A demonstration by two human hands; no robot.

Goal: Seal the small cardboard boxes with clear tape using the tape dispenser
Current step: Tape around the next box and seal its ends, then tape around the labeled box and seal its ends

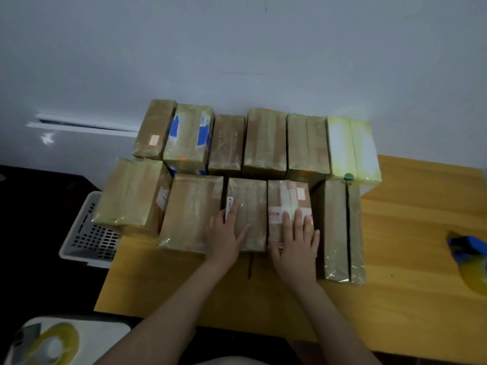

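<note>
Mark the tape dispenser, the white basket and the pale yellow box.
tape dispenser (467, 246): head view, on its blue body.
white basket (92, 237): head view, on its slotted wall.
pale yellow box (353, 148): head view, on its top face.

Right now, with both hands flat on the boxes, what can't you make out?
1. Tape dispenser: head view, blurred, cut off by the right edge.
2. Print on the labelled box under the right hand: head view, too small, partly covered by that hand.
3. Yellowish roll, bottom left: head view, blurred.
4. Basket: head view, partly behind boxes.
</note>
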